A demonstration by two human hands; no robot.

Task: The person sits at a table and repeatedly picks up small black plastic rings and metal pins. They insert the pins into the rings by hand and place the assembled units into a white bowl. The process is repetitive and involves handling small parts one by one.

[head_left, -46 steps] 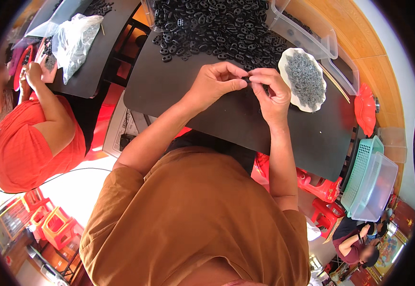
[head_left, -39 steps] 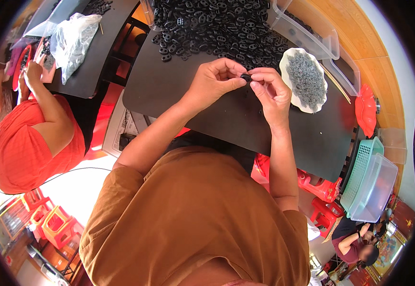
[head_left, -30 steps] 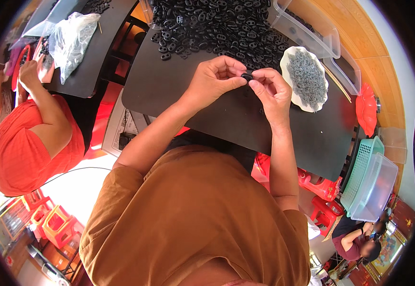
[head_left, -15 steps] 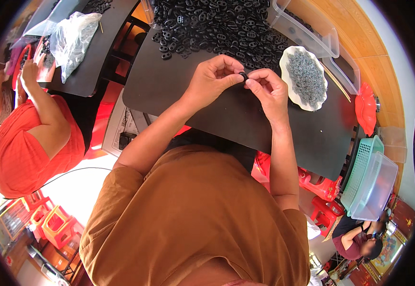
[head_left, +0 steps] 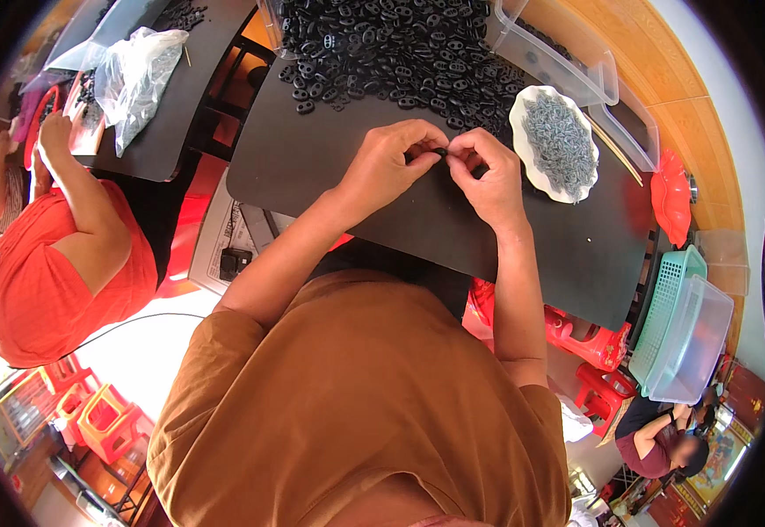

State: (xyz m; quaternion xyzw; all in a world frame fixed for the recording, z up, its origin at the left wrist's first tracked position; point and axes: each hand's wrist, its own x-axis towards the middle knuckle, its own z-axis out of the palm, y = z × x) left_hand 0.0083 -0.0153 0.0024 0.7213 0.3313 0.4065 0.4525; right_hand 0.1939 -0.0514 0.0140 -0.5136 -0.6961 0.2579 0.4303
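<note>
My left hand [head_left: 393,165] is closed in a pinch on a small black plastic piece [head_left: 439,152] above the table. Right beside it, my right hand [head_left: 489,180] pinches thumb and finger together at the piece's edge; what lies between those fingertips is too small to make out. A dark patch shows inside the curl of the right hand, and I cannot tell whether it is another piece or shadow. Beyond both hands spreads a heap of black oval plastic pieces [head_left: 382,53] with holes. A white scalloped dish [head_left: 523,140] of small grey spring-like parts [head_left: 561,145] stands to the right.
Clear plastic bins [head_left: 567,70] border the heap on the right. Thin sticks [head_left: 615,147] lie past the dish. A red dish [head_left: 670,198] and a green basket [head_left: 663,303] are at the table's right end. At left, a person in red [head_left: 75,255] sits by another table [head_left: 149,145].
Both hands have come slightly lower, toward me. The right fingers have turned more downward, and the black piece now shows less between the fingertips.
</note>
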